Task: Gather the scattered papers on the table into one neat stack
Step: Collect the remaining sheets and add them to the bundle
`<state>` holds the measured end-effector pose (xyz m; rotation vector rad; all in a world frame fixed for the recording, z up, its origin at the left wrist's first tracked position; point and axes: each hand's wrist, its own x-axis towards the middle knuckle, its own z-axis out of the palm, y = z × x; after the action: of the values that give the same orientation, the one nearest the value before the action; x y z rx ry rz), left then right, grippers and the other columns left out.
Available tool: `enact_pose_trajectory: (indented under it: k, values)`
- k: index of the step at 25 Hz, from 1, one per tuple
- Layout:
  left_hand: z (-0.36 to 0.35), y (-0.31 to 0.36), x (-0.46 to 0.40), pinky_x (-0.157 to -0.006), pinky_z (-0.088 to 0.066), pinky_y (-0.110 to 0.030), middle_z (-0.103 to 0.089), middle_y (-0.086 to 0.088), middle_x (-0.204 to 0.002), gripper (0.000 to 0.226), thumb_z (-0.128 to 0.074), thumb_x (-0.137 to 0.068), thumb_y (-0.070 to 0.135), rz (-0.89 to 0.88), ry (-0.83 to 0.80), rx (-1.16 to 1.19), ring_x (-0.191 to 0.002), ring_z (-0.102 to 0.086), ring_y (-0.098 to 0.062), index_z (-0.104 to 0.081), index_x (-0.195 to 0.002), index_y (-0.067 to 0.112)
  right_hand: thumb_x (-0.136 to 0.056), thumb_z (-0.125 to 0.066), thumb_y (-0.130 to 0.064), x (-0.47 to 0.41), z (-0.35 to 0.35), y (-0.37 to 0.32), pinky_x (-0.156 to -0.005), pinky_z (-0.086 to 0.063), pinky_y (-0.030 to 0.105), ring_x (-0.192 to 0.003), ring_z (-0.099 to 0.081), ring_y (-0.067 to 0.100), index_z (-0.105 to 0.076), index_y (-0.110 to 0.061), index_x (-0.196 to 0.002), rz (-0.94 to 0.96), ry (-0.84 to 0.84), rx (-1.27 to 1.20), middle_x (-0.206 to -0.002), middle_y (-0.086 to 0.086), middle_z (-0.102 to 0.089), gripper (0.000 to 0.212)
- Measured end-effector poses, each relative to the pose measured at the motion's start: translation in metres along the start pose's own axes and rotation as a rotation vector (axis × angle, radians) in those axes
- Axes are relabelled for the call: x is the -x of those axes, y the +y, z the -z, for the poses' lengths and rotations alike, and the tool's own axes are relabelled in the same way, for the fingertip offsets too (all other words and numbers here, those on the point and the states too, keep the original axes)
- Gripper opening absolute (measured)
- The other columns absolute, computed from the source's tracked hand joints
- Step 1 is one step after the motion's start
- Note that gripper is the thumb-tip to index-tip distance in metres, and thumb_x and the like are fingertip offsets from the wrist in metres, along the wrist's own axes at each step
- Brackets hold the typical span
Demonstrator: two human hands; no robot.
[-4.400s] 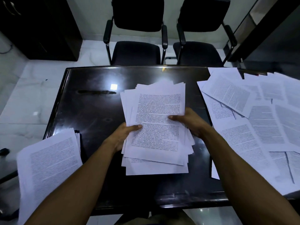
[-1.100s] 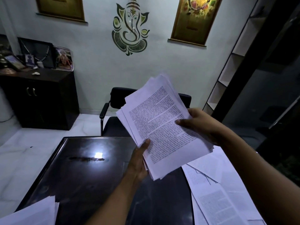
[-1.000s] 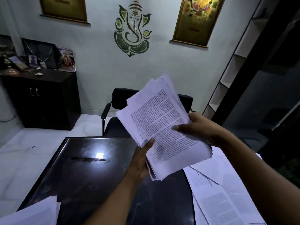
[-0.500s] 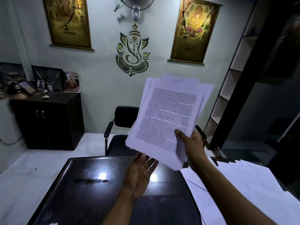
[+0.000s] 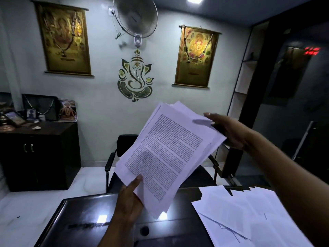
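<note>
Left hand (image 5: 128,198): low centre of the frame, it grips the stack's lower corner, thumb curled over the printed top sheet, fingers hidden beneath.
Stack (image 5: 169,154): held in the air above the table, centre frame, tilted up toward the right; its sheets are fanned and uneven at the top and right edges.
Right hand (image 5: 228,130): right of centre, at the stack's upper right edge, thumb straight along the top; the fingers lie behind the paper, so whether they clasp it cannot be told.
Table (image 5: 85,220): dark and glossy, across the bottom of the frame.
Loose papers (image 5: 245,211): spread overlapping on the table, lower right.
Chair (image 5: 124,152): black, behind the table, partly hidden by the stack.
Cabinet (image 5: 39,150): dark, at the left, with small framed pictures on top.
Wall (image 5: 103,104): two gold-framed pictures, a decal between them, a fan above.
</note>
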<state>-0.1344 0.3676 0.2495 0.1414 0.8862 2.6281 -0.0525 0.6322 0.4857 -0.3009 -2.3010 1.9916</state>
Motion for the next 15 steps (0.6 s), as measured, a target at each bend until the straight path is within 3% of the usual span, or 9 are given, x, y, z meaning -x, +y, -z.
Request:
enact_pose_trajectory:
  k: [3,5,8,11,15]
  values:
    - [0.007,-0.014,0.003,-0.106,-0.039,-0.065,-0.061,-0.022,-0.128,0.047,-0.066,-0.088,0.010,0.078,-0.007,0.060,-0.116,-0.056,-0.040,-0.058,-0.135,0.013,-0.094,-0.064,-0.036,0.002,0.005,-0.031,-0.078,-0.063,0.038,-0.089,-0.074,0.029,-0.069,-0.006,-0.124,-0.105,-0.165,0.230,-0.110,0.017,-0.075,0.043]
    - [0.007,-0.025,0.006,-0.106,-0.037,-0.066,-0.059,-0.023,-0.127,0.047,-0.062,-0.093,0.013,0.131,0.032,0.096,-0.116,-0.055,-0.042,-0.055,-0.139,0.012,-0.097,-0.064,-0.027,0.000,-0.003,-0.032,-0.079,-0.064,0.037,-0.090,-0.076,0.027,-0.066,-0.005,-0.122,-0.130,-0.197,0.412,-0.106,0.015,-0.077,0.033]
    - [-0.002,-0.039,0.017,-0.096,-0.048,-0.059,-0.064,-0.021,-0.121,0.037,-0.052,-0.100,0.022,0.206,0.086,0.111,-0.109,-0.060,-0.042,-0.057,-0.134,0.012,-0.096,-0.068,-0.024,-0.003,-0.016,-0.017,-0.082,-0.064,0.038,-0.094,-0.076,0.028,-0.066,-0.008,-0.119,-0.152,-0.219,0.617,-0.104,0.010,-0.078,0.028]
    - [0.003,-0.041,0.018,-0.081,-0.056,-0.046,-0.068,-0.013,-0.111,0.027,-0.054,-0.101,0.030,0.203,0.137,0.009,-0.097,-0.066,-0.030,-0.060,-0.120,0.011,-0.093,-0.073,-0.024,-0.003,-0.016,-0.003,-0.091,-0.061,0.044,-0.101,-0.075,0.033,-0.069,-0.005,-0.117,-0.120,-0.226,0.684,-0.108,0.013,-0.077,0.031]
    - [0.000,-0.040,0.017,-0.064,-0.060,-0.042,-0.070,-0.013,-0.095,0.022,-0.052,-0.098,0.029,0.259,0.052,0.075,-0.083,-0.066,-0.031,-0.065,-0.108,0.015,-0.092,-0.072,-0.035,-0.002,-0.015,0.004,-0.089,-0.062,0.041,-0.093,-0.076,0.028,-0.069,-0.005,-0.116,-0.094,-0.191,0.714,-0.103,0.010,-0.078,0.038]
